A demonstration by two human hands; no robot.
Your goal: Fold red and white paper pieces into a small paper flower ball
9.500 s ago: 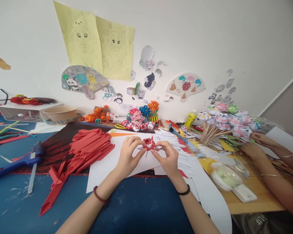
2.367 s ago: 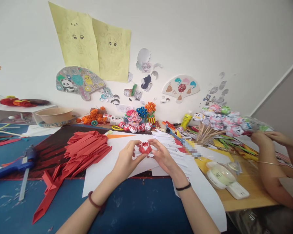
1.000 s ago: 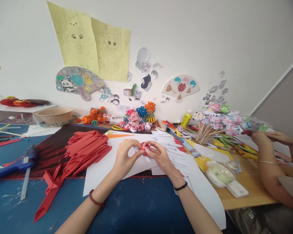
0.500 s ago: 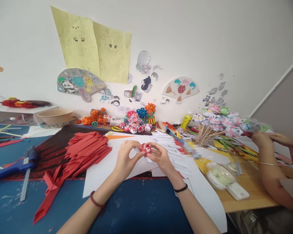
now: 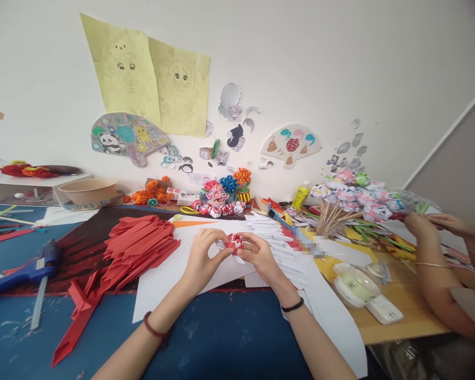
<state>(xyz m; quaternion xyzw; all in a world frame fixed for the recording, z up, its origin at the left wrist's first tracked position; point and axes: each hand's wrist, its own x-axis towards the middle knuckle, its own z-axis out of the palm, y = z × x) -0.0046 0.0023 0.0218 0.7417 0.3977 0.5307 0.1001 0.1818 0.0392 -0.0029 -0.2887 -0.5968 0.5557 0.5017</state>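
Observation:
A small red and white folded paper flower [image 5: 235,243] is held up between both hands, over white paper [image 5: 170,282]. The fingertips of my left hand [image 5: 206,252] pinch its left side. From the right, my right hand [image 5: 260,257] grips it with thumb and fingers; a bit of white paper shows below. Left of my hands lies a fanned pile of folded red paper strips [image 5: 138,248]. White folded paper strips [image 5: 275,237] are spread just right of my hands. Several finished red and white paper flowers [image 5: 216,209] sit beyond them.
A blue glue gun [image 5: 35,269] lies at the left. A tan bowl [image 5: 89,191] stands near the wall. Paper flowers on sticks [image 5: 356,195], a yellow bottle [image 5: 301,196] and a clear round container [image 5: 356,285] are at the right. A co-worker's hands [image 5: 439,224] are busy at far right.
The paper flower is turned slightly between my fingers, showing more of its red and white zigzag side. Both hands stay in nearly the same place; the view shifts a little.

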